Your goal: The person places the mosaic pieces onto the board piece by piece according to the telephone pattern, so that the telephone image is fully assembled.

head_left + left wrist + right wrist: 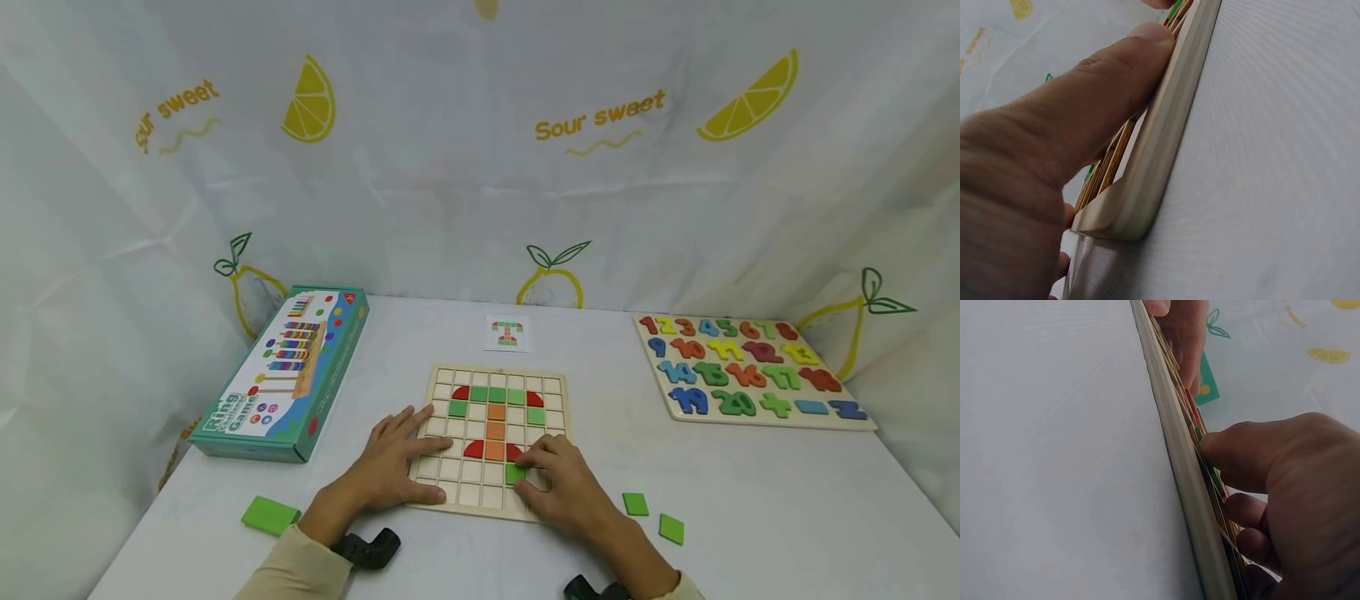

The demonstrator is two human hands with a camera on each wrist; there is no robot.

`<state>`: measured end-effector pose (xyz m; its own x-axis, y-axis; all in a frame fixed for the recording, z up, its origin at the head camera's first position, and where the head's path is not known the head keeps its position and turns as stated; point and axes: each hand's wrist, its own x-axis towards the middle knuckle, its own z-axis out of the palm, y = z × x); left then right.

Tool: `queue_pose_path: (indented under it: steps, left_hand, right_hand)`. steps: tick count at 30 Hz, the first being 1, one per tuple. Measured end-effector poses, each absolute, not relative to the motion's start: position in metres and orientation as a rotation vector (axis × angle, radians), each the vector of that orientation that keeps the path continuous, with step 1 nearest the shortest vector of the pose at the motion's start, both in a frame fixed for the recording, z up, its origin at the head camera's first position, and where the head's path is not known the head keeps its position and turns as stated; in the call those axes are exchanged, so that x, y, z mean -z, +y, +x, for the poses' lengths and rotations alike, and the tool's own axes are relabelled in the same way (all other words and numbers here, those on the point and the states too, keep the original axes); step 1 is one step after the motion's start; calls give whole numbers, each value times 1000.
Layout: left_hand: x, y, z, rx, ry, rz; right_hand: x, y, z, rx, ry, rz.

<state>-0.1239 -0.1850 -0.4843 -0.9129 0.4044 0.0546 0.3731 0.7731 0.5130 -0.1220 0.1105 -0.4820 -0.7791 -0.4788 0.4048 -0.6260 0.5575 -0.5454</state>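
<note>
A wooden grid board (470, 495) lies on the table with green, orange and red pieces in its cells. Spread over the board's left edge, my left hand (382, 467) rests with fingers extended; its thumb lies along the near rim in the left wrist view. My right hand (566, 483) pinches a green square tile (515, 474) at a cell under the lower red and orange row. The thumb tip meets the green tile (1217, 476) in the right wrist view. Beyond the board lies a small pattern card (507, 334) with a similar shape.
Two loose green tiles (635, 504) lie right of my right hand. More green tiles (270, 516) sit by my left wrist. A boxed ring counting game (281, 375) stands at the left, and a number puzzle board (750, 371) at the back right.
</note>
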Motion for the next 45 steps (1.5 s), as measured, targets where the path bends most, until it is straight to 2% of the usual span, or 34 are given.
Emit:
queue_pose_path:
  steps: [5,10,15,20,30,45]
  left_hand:
    - [485,-186,-124,-831,2904,637]
    - [486,-185,-123,-839,2897,630]
    - [485,-185,-123,-853,2895,638]
    - [484,-184,-123,-838,2888,639]
    - [484,-186,-124,-838,2887,662]
    - [482,-183,-123,-820,2874,613]
  right_hand:
    - [476,110,-120,-1034,-2614,891]
    - [452,120,-117,-1079,-2632,867]
    - [422,144,-112,-1060,-2649,880]
    - [408,175,-108,-983,-2683,901]
    - [423,230,-110,-963,-2891,837]
    - [453,250,-120,-866,-3208,753]
